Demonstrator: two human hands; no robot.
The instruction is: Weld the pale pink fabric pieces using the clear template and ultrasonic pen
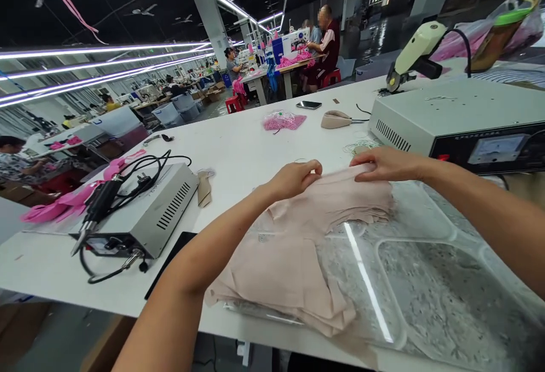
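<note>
1. White work table (238,145), bearing everything below except the storage bins.
2. Clear plastic panel (426,281), ribbed, lying under part of the cloth; whether it is a lid or a tray, cannot tell.
3. Grey metal unit (464,111), right side, with a dial.
4. Grey metal box (157,213), left side, a black handpiece resting on it.
5. Pale storage bins (170,112), background; contents not legible.
6. Beige cloth, two lots. Near pile (272,275): layered, edges uneven, no hand on it. Far pile (349,201): layers loosely stacked, the upper edge being handled. Progress: both lots appear gathered, neither squared; no finished count can be read.
7. Green-lidded bottle (498,42), brown contents, far right.
8. Hands, two. Left hand (293,180): thumb and fingertips pinching the far pile's edge. Right hand (389,163): thumb and fingers gripping its top layer.
9. Clear bag (283,121), pink material inside, beyond the hands.
</note>
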